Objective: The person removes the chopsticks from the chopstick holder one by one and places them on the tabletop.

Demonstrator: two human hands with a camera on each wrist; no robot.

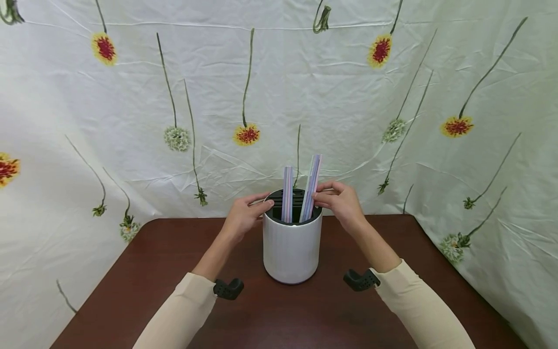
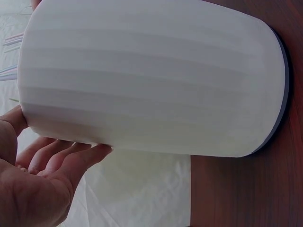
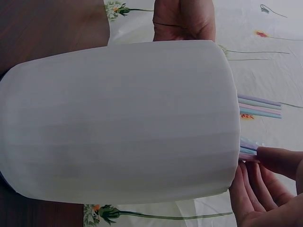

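A white cylindrical holder (image 1: 291, 252) with a black slotted top (image 1: 298, 198) stands upright on the table. Two bundles of pastel straws rise from its opening: an upright left bundle (image 1: 286, 194) and a right bundle (image 1: 311, 186) that leans right and sits higher. My left hand (image 1: 241, 214) grips the holder's rim, thumb over the top edge and fingers along the outer wall (image 2: 142, 85). With my right hand (image 1: 342, 204) I pinch the right bundle just above the rim; in the right wrist view the thumb presses those straws (image 3: 248, 150). The straws' lower ends are hidden inside.
The dark reddish-brown table (image 1: 279, 315) extends around the holder. Behind it and at both sides hangs a white cloth (image 1: 287, 87) printed with flowers. Black straps (image 1: 228, 289) are on both wrists, by the cream sleeves (image 1: 178, 310).
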